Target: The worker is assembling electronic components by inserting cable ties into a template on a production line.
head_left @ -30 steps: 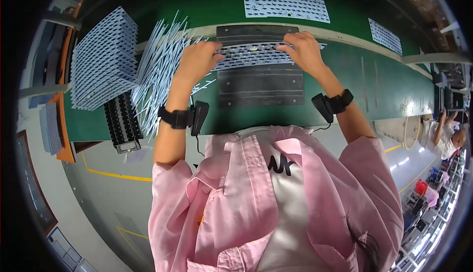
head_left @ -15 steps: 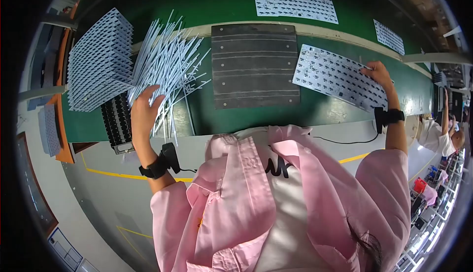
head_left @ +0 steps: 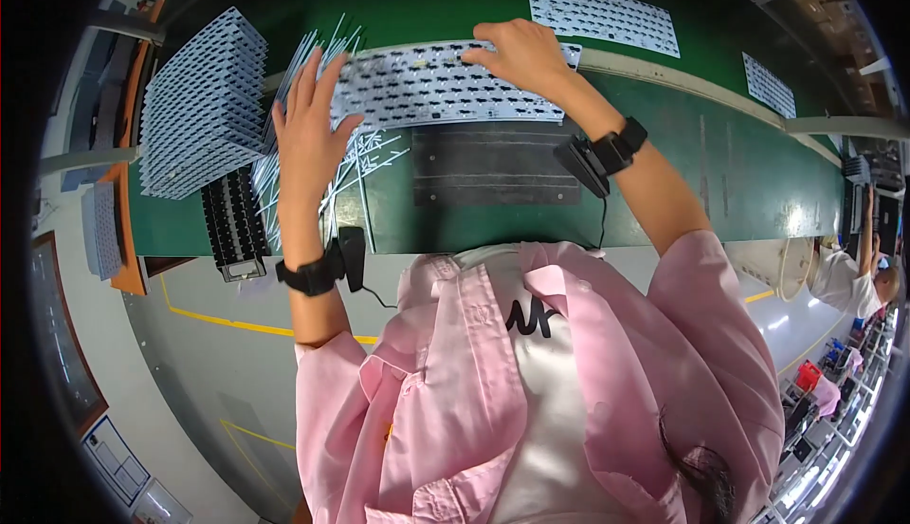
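- Your left hand is gripping the left end of the white perforated panel: fingers spread flat, pointing up, thumb hooked on the panel's lower edge.
- Your right hand is pressing down on the panel's upper right part, fingers curled over it, grip loose, not pinching.
- The panel is lying between both grips, crosswise on the green surface, its lower edge overlapping the dark grey mat.
- Loose white strips are fanning out under and just below your left grip.
- The stack of white panels is sitting left of your left grip, apart from it.
- The black slotted tray is sitting below that stack.
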The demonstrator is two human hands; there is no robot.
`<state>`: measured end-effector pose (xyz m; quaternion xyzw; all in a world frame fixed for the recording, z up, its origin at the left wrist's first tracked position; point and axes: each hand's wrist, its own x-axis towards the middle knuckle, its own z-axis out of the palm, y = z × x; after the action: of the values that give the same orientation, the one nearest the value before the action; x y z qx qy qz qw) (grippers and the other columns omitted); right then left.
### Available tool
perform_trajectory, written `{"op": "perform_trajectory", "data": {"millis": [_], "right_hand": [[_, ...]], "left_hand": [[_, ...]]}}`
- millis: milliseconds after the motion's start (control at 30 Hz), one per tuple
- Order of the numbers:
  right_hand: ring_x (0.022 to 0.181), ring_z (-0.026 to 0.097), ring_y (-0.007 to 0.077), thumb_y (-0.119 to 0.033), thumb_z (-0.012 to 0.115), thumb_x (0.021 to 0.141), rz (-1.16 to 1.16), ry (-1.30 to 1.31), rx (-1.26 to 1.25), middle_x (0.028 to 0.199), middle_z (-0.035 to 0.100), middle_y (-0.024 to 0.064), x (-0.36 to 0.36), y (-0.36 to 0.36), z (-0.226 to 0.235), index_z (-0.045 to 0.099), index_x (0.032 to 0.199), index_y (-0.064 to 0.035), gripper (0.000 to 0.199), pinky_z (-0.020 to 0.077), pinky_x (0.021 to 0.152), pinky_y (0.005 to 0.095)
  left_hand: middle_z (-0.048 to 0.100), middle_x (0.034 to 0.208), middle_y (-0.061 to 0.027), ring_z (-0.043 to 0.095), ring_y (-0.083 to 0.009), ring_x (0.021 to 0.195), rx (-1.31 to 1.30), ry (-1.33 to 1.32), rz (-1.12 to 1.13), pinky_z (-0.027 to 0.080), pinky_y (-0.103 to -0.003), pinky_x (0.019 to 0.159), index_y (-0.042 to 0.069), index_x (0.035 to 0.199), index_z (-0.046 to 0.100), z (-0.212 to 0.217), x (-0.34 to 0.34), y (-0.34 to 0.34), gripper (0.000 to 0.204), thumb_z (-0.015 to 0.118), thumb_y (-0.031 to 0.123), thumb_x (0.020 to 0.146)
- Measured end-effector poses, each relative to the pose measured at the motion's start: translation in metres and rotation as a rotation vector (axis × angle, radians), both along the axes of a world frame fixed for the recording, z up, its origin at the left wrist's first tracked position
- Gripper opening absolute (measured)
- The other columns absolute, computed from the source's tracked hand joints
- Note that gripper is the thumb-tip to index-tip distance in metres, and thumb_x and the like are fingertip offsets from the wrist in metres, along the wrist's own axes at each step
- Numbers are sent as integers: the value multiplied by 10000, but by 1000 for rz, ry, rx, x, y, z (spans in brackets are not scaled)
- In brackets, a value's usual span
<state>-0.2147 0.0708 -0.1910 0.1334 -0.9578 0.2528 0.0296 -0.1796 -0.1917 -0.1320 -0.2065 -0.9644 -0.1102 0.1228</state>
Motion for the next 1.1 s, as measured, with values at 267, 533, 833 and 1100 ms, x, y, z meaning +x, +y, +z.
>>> {"op": "perform_trajectory", "data": {"millis": [267,533,833,1100], "right_hand": [[571,513,286,-318,620,707,-7,336,-80,559,512,99,47,20,-24,528,671,-58,278,395,514,370],[583,512,253,-287,645,684,-89,451,-89,573,518,79,66,6,-34,509,627,-57,274,396,567,340],[565,500,217,-259,656,674,-140,519,-50,561,507,47,75,0,-36,518,616,-70,241,375,631,311],[559,493,205,-244,669,664,-228,515,-32,561,509,40,89,-9,-34,516,612,-72,236,346,655,311]], "left_hand": [[609,832,-120,568,-281,827,-210,-335,-122,424,-390,749,98,968,572,-38,-35,33,314,643,215,685],[604,691,-113,580,-278,633,-167,-160,-196,451,-360,536,81,858,598,-41,-17,24,202,632,190,690],[596,694,-84,569,-275,616,-52,-76,-218,438,-350,513,60,780,569,-49,-8,18,142,616,172,706],[591,684,-75,563,-272,624,-37,-68,-275,442,-342,528,51,770,569,-48,-10,17,130,610,157,708]]}}
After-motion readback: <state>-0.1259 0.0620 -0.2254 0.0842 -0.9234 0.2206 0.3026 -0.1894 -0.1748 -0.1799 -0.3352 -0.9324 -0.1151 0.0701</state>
